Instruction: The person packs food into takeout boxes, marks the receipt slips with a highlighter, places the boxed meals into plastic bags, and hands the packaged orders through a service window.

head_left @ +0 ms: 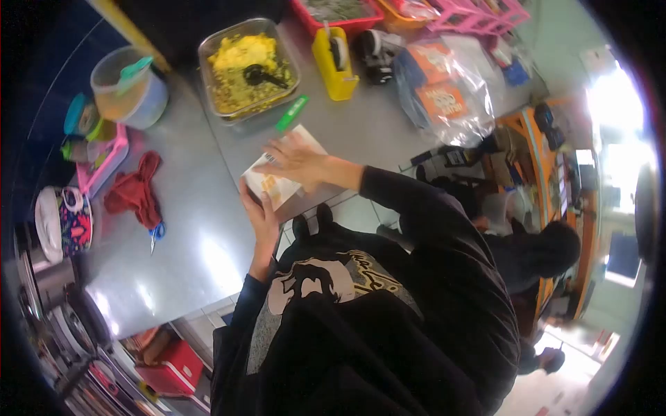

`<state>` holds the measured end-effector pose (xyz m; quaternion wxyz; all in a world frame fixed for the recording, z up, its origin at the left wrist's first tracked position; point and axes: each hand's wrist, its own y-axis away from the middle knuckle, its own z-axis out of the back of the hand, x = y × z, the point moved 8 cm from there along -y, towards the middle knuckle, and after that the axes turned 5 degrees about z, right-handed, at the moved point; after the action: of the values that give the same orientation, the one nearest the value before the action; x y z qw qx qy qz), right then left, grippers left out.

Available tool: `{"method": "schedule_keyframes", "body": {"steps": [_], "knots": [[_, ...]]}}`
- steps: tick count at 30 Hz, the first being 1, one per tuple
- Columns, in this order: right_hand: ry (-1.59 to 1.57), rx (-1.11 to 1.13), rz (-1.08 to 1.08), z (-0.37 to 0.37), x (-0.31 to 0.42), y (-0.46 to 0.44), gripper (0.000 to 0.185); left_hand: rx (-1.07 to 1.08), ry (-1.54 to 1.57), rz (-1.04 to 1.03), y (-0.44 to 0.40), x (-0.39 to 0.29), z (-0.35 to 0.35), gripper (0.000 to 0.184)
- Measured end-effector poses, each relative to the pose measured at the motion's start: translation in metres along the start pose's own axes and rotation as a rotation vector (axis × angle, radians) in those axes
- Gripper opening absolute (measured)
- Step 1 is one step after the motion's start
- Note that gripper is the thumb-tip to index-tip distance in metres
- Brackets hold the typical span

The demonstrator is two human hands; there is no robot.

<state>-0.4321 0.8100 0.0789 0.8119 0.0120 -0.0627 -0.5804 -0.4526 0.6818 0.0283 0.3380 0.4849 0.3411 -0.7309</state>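
A flat white packet with orange and dark print point(272, 186) lies near the table's front edge. My right hand point(300, 163) rests over it, fingers spread and slightly blurred. At the packet's lower left corner is my left hand point(261, 218), its thumb and fingers around the edge. Just beyond the packet lies a green box-cutter-like item point(292, 114). Behind that, a glass dish point(214, 104) holds a yellow shredded and chopped filling with a black scoop point(263, 75) in it. A yellow tape dispenser point(338, 73) stands to its right.
On the metal table point(198, 236) are a red cloth point(135, 193), blue scissors point(157, 234) and a plastic tub point(132, 104) at left. A clear bag of orange-labelled packs point(451, 93) sits at right, below pink baskets point(479, 17). Another person point(534, 253) is at the right.
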Motion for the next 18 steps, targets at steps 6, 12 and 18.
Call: {"method": "schedule_keyframes", "body": {"steps": [6,12,18], "knots": [[-0.022,-0.106,-0.043,0.023,0.01,0.037,0.118,0.1,0.416,0.19,-0.006,-0.009,-0.018,0.068],[-0.193,-0.127,-0.422,0.119,-0.012,0.194,0.114,0.377,0.631,0.164,-0.022,-0.086,-0.087,0.057],[-0.1,-0.287,-0.573,0.246,-0.088,0.336,0.104,0.533,-0.2,-0.861,-0.006,-0.266,-0.244,0.05]]}}
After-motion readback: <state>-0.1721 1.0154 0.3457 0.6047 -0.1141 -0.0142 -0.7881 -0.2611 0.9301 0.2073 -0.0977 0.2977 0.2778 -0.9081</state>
